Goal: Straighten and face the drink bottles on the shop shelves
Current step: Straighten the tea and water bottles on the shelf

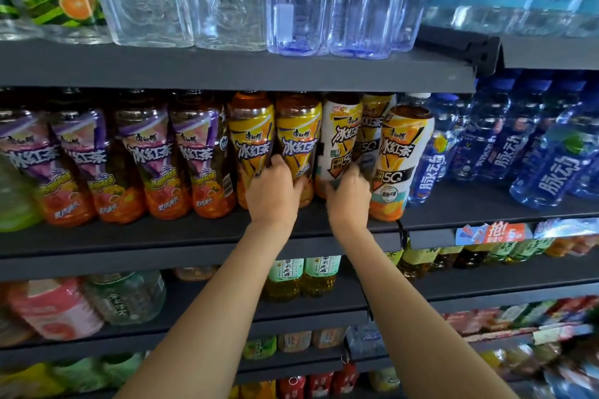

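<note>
Two yellow tea bottles (pixel 296 146) and a white one (pixel 338 139) upright, mid-row on the middle shelf (pixel 162 236). Left hand (pixel 274 194) curled in a grip round the right yellow bottle; right hand (pixel 348 201) gripping the white bottle's base. Purple bottles (pixel 142 152) to the left, blue bottles (pixel 505 139) to the right, water bottles (pixel 324 0) above.

Left hand (pixel 274 194): fingertips are out of sight behind the yellow tea bottle (pixel 296 139).
Right hand (pixel 348 197): covers the white tea bottle (pixel 340 136) base.
Top-row water bottles (pixel 324 0): caps are cut off by the frame.
Bottom-right shelf goods (pixel 531 353): all blur, labels unreadable.
</note>
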